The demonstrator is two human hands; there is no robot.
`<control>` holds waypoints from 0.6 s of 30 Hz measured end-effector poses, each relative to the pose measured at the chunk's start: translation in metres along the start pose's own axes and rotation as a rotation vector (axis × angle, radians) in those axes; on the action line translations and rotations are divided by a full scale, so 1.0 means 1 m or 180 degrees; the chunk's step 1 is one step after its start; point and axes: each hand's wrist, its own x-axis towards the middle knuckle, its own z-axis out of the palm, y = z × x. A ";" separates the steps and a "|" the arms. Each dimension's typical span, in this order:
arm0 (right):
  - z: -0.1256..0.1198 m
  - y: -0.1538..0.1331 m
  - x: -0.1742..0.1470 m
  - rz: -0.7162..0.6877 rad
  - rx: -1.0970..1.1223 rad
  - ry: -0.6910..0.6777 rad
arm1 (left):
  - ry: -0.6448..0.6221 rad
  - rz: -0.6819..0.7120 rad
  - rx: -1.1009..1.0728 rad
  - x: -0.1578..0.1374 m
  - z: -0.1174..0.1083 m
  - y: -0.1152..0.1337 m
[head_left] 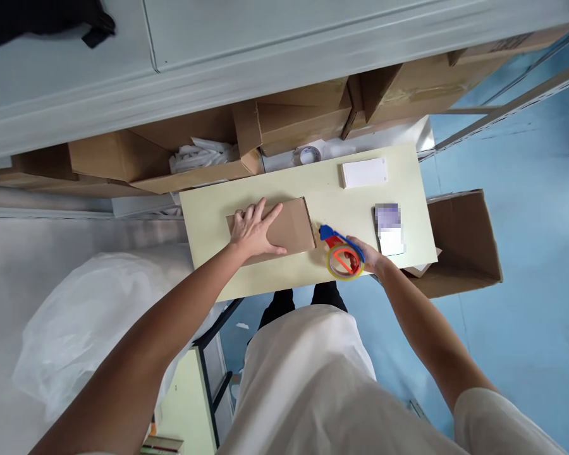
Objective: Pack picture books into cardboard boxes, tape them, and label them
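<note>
left hand (256,232) spread on brown carton (294,222), right hand (367,254) gripping tape dispenser (345,262), pale table (355,205) below

Glossy blue floor (526,253), pale yellow table (332,202)

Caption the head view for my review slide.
Left hand spread on a cardboard box, right hand holding a tape dispenser beside it, at a pale yellow table.

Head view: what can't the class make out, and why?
In the head view:
Cardboard box: part of its top, covered by the left hand.
Right hand: partly hidden by the tape dispenser.
Black item: cut off by top edge.
Purple-and-white item: pixelated.
</note>
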 end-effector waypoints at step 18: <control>0.042 -0.070 0.066 -0.0116 0.0695 -0.0426 | 0.0757 -0.0846 -0.0704 -0.011 0.015 0.020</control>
